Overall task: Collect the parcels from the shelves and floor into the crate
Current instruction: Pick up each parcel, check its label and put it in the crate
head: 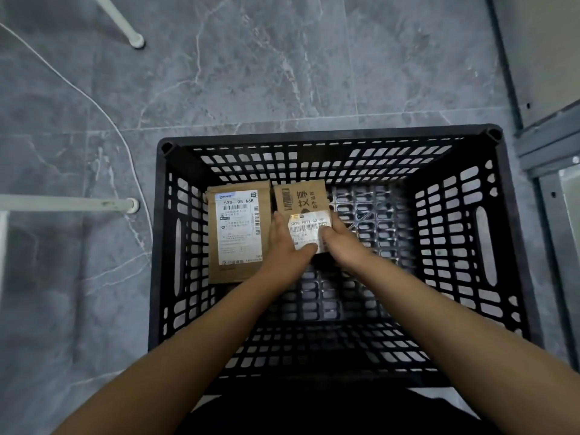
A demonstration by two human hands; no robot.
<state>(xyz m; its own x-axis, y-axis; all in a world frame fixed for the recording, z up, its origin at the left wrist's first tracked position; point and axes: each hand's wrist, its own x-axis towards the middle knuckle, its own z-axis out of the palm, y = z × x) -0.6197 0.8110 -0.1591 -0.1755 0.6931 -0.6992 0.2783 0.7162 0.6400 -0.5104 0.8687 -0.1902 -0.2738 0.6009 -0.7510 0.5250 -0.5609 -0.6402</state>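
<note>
A black slotted plastic crate (489,233) stands on the grey floor below me. On its bottom at the far left lies a flat brown cardboard parcel (240,233) with a white shipping label. Right beside it sits a smaller brown parcel (303,199) with dark print and a white label. Both my hands reach down into the crate and hold this smaller parcel from its two sides: my left hand (287,246) on its left edge, my right hand (343,243) on its right. The parcel's near part is hidden under my hands.
White metal legs (135,40) and a white bar (67,204) of a rack stand at the left, with a thin white cable (103,111) curving across the marble-patterned floor. A grey metal frame (547,149) rises close to the crate's right side.
</note>
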